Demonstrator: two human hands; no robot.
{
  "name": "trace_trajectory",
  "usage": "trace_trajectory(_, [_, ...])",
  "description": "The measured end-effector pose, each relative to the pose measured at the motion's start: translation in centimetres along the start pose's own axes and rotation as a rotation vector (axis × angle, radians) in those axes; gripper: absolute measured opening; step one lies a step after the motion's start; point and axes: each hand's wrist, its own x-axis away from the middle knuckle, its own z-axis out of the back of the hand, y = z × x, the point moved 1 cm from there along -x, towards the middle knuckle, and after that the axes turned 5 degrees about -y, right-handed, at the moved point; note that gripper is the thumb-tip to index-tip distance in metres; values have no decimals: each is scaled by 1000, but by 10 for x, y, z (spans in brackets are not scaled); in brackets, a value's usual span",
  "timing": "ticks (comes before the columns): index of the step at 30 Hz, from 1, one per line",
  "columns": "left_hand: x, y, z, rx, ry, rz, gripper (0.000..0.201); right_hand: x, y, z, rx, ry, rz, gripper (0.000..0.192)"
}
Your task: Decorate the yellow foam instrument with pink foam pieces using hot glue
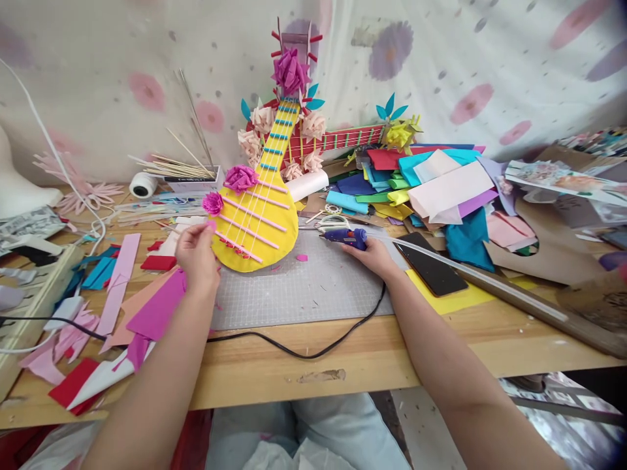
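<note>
Two bare forearms are stretched forward from the desk's near edge. A small pink scrap is pinched in the left hand (197, 256) beside the yellow paper lute (258, 222) at mid-desk. A blue glue gun (347, 237) is grasped by the right hand (376, 256) on the grey cutting mat (304, 287), its handle hidden under the fingers.

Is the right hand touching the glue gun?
Touching. The head view shows the right hand resting on the blue glue gun handle, fingers against it, on the grey cutting mat.
</note>
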Motion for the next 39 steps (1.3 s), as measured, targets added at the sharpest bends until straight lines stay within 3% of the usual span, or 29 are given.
trace_trajectory(2, [-13, 2, 6, 57, 91, -53, 10, 0, -1, 2, 26, -3, -13, 46])
trace_trajectory(6, [-33, -4, 14, 138, 97, 50, 11, 3, -5, 13, 178, -56, -17, 48])
trace_trajectory(10, [-30, -11, 12, 210, 17, 168, 12, 12, -14, 31, 405, -68, 5, 55])
trace_trajectory(13, [-20, -10, 9, 225, -35, 167, 13, 23, -25, 43, 617, -94, -82, 52])
trace_trajectory(17, [-7, -3, 8, 194, -54, 124, 13, 37, -50, 46, 712, -314, -220, 40])
trace_trajectory(19, [-3, 0, 7, 170, -70, 136, 12, 39, -66, 34, 631, -460, -145, 36])
trace_trajectory(21, [2, 2, 5, 150, -100, 169, 12, 36, -82, 14, 460, -524, 0, 31])
trace_trajectory(23, [6, 2, 5, 148, -115, 214, 13, 28, -97, -8, 264, -399, 34, 33])
trace_trajectory(25, [10, 0, 5, 152, -115, 247, 13, 17, -106, -27, 143, -234, 4, 49])
trace_trajectory(28, [20, -2, 5, 143, -142, 251, 14, 2, -111, -44, 54, -190, -56, 59])
trace_trajectory(35, [35, -7, 5, 119, -244, 281, 21, -3, -101, -35, 58, -105, -91, 58])
trace_trajectory(39, [35, -5, 3, 92, -144, 125, 18, 7, -113, -37, 95, 182, 149, 57])
